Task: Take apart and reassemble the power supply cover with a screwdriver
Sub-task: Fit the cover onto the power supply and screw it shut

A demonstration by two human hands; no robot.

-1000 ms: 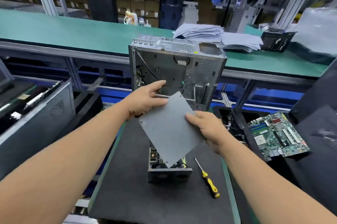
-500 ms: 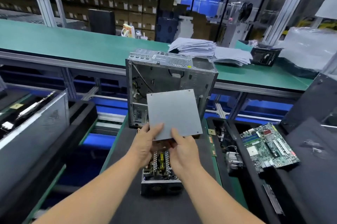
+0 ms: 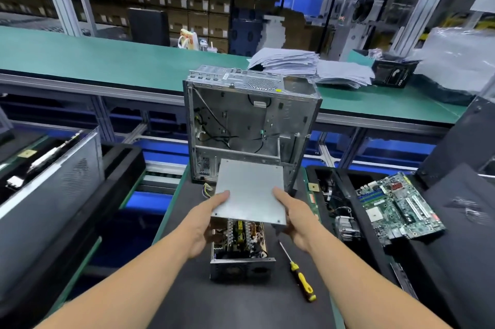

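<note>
— What sat in the power supply [image 3: 239,251]?
— Its circuit board, open to view. The cover [image 3: 249,190] hung over its far half, left hand [image 3: 205,224] and right hand [image 3: 294,218] gripping its side edges.
— Room around it?
— The screwdriver [image 3: 300,275] lay just right of the power supply on the dark mat [image 3: 241,307]; a bare computer case [image 3: 249,125] stood behind it, the green bench [image 3: 107,60] beyond.

Bare dark desk [image 3: 241,307] lies open on the near side and to the left of the open power supply [image 3: 239,248], while the screwdriver [image 3: 297,271] lies just right of it and the upright computer case [image 3: 249,125] walls off the far side.
</note>
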